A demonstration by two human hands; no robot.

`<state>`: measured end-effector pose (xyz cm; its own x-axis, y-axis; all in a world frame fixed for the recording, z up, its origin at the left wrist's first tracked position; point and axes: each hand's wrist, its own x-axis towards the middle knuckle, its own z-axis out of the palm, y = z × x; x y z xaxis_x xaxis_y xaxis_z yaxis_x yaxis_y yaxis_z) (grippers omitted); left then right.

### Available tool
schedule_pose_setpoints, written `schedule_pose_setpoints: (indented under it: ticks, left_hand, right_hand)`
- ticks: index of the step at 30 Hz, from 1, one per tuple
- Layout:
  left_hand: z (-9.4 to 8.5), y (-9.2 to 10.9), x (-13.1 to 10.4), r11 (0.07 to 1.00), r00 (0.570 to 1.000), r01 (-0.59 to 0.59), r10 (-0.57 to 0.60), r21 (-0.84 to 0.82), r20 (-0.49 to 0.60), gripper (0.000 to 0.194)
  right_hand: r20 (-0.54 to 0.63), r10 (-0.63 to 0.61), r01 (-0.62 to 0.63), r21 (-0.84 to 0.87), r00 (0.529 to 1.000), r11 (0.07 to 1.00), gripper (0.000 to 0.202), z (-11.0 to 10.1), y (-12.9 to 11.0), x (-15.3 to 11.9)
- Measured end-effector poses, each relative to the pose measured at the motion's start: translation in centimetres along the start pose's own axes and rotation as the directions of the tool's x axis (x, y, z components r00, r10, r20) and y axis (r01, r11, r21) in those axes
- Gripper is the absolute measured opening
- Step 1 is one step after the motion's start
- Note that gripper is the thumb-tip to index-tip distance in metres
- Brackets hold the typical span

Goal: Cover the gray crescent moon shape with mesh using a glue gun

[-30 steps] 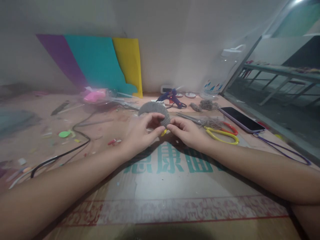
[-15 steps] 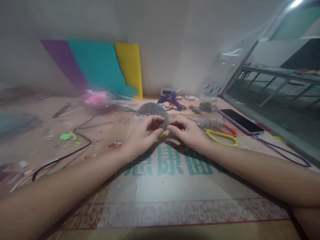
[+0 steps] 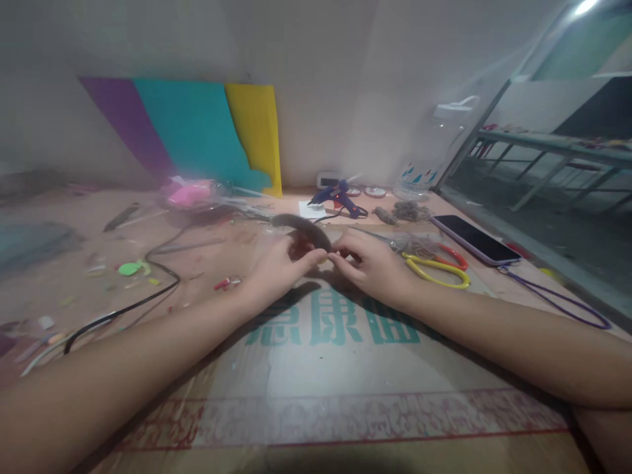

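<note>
A dark grey curved piece, seen nearly edge-on, is held just above the table's middle. My left hand is closed round its near end, thumb on top and fingers tucked behind. The fingertips of my right hand pinch together at the same end, meeting the left thumb. A small yellow bit shows faintly under the fingertips. What exactly the right fingers grip is hidden. Right of my right hand lie scissors with yellow and red handles.
Behind the hands stand a purple glue gun, a white paper piece and a clear bottle. A phone lies at the right edge. At left are a black cable, green scraps and a pink bag.
The grey piece has tilted from showing its broad ribbed face to nearly edge-on, uncovering the white paper behind it. Both hands stay close together in about the same place.
</note>
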<state>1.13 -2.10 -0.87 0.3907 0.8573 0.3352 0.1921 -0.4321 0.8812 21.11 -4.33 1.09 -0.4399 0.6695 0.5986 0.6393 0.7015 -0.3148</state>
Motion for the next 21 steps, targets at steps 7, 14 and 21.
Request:
schedule_pose_setpoints:
  ticks: [7,14,21]
  left_hand:
    - [0.32,0.42,-0.16,0.997,0.999,0.054,-0.055,-0.055,-0.002,0.054]
    - [0.22,0.39,-0.06,0.996,0.996,0.085,-0.086,0.035,0.000,0.046]
    - [0.39,0.68,-0.01,0.999,1.000,0.011,-0.011,-0.050,0.005,0.025]
  right_hand:
    - [0.061,-0.159,0.168,-0.178,0.985,0.970,0.015,-0.48,-0.50,0.04]
    - [0.091,-0.110,0.129,-0.237,0.990,0.963,0.021,0.00,0.12,-0.02]
    - [0.157,-0.103,0.123,-0.126,0.982,0.984,0.015,0.03,-0.05,-0.01]
